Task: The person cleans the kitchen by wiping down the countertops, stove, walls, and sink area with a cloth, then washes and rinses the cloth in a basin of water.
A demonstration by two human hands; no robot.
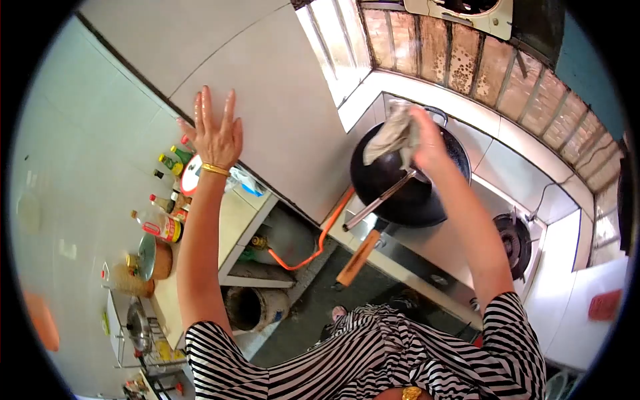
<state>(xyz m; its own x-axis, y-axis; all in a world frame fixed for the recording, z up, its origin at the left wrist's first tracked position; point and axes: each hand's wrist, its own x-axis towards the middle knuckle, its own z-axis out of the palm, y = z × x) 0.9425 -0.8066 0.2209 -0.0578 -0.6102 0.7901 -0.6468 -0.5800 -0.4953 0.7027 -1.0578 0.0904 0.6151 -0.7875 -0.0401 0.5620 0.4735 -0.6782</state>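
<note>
Over the far side of the wok [412, 203], the right hand [429, 139] holds a bunched, pale grey cloth [387, 138], fingers closed around it. Hand and cloth are blurred; whether the cloth touches the wok surface cannot be told.

Left of the wok, the left hand [217, 139] is empty, fingers spread wide, in front of a large pale tiled surface [280, 87]. Contact of palm with tile: not certain.

Wok sits on the stove [460, 233], its wooden handle [359, 258] pointing toward the person. A metal utensil [380, 201] lies with its head inside the wok and its shaft across the near-left rim. Right of the wok: second burner [512, 245], bare. Left of and below the wok: orange hose [321, 248].

Progress, judged: work at the wok appears under way, cloth in hand, utensil not removed. Interior is too dark to read; portion done versus left cannot be determined.
</note>
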